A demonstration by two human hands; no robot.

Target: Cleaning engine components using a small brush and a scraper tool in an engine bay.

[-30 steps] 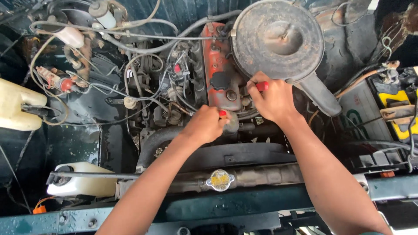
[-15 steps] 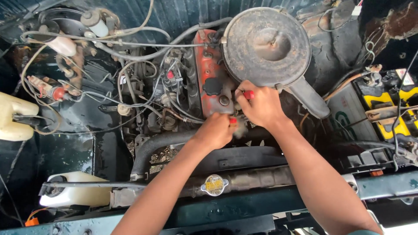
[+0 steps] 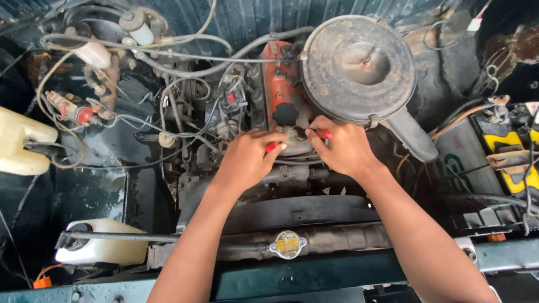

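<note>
**Two hands on red-handled tools in the engine bay**

I see many wires and hoses crossing the engine on the left, and they crowd the place where I work. The round rusty air cleaner (image 3: 359, 68) sits just above my right hand (image 3: 343, 150) and covers part of the red valve cover (image 3: 279, 90), which carries a black filler cap (image 3: 286, 114).

My left hand (image 3: 247, 160) is closed around a red-handled tool (image 3: 273, 146). My right hand is also closed, on a second red handle (image 3: 323, 134). The two handles are near each other, in front of the filler cap. I cannot tell what the tips touch.

I count three pale plastic reservoirs: one at the left edge (image 3: 19, 147), one at lower left (image 3: 98, 244), one small at the top (image 3: 136, 26); what is inside them I cannot see. One radiator cap (image 3: 288, 244) is below my arms, and one battery (image 3: 508, 151) stands on the right.
</note>
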